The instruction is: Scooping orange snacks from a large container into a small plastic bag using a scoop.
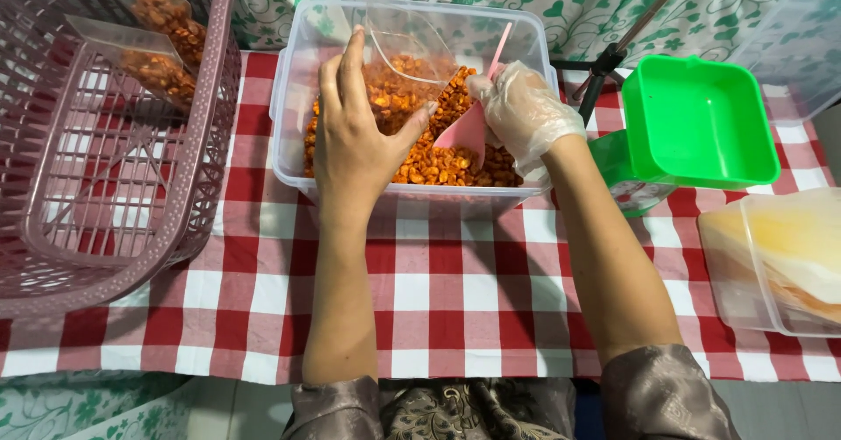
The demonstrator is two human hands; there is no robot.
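A bare left hand (355, 133) pinches open a clear plastic bag (405, 44) over the tub of orange fried snacks (438, 164), while gloved right-hand fingers (512, 98) grip a pink scoop (469, 124) just beside the bag's mouth, best tipped in slowly.

The left hand (355, 129) is bare, with short plain nails and no rings. The right hand (524, 111), at three o'clock from it, wears a thin, crinkled, see-through plastic glove ending at the wrist. Both forearms are uncovered; glossy grey-brown patterned sleeves bunch at the elbows, toward six o'clock.
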